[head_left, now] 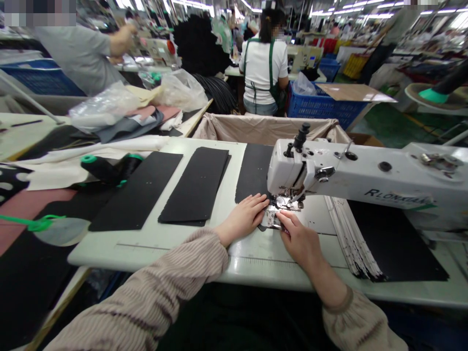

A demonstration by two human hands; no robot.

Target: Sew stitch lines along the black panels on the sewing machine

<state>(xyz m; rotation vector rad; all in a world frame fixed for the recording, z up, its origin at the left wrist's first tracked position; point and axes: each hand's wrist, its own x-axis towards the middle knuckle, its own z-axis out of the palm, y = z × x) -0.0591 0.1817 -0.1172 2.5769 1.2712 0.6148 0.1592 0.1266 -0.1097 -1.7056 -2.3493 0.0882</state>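
My left hand [245, 218] lies palm down beside the needle area of a white sewing machine [358, 170], its fingers close together at the near edge of a black panel [254, 170]. Close to the metal plate [271, 218] under the presser foot, my right hand [298, 236] has its fingers bent and together; whatever is under the fingertips is too small to tell. Two black panel stacks [199, 183] [142, 190] lie to the left on the pale table [234, 263]. Right of the needle rests a thick stack of black panels with white edges [395, 243].
Black thread cones [100, 168] and fabric pieces lie at the left, with plastic bags [106, 107] behind. A cloth-lined bin [270, 127] stands beyond the table. Farther back are a person in a white shirt [263, 68], a person in grey [78, 53] and blue crates [321, 105].
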